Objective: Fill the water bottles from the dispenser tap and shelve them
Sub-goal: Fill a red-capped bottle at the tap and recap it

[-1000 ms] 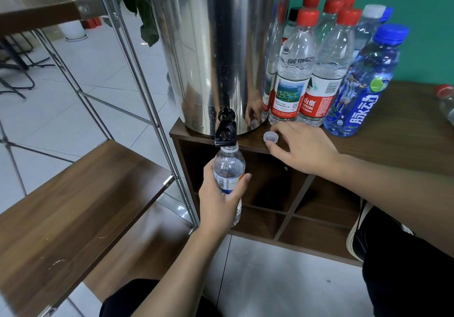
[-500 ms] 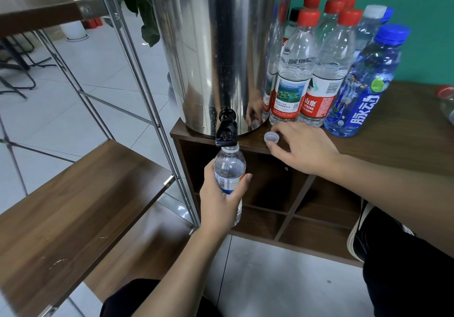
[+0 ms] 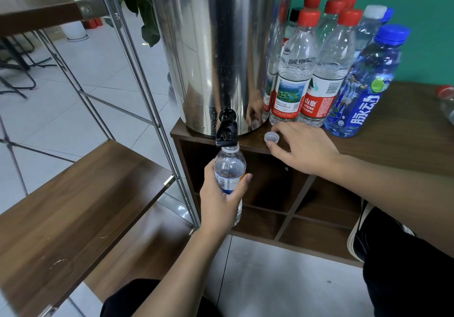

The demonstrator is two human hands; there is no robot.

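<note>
My left hand (image 3: 221,196) grips a small clear water bottle (image 3: 229,166) upright, its open mouth right under the black tap (image 3: 227,130) of the steel dispenser (image 3: 216,51). The bottle's white cap (image 3: 271,136) lies upturned on the brown cabinet top (image 3: 398,144). My right hand (image 3: 304,149) rests on that top beside the cap, fingers relaxed, fingertips near the cap but holding nothing.
Several capped bottles (image 3: 294,75) with red caps and a blue bottle (image 3: 361,88) stand right of the dispenser against the green wall. A metal-framed rack with wooden shelves (image 3: 73,206) stands to the left. Open cubbies (image 3: 314,208) lie below the cabinet top.
</note>
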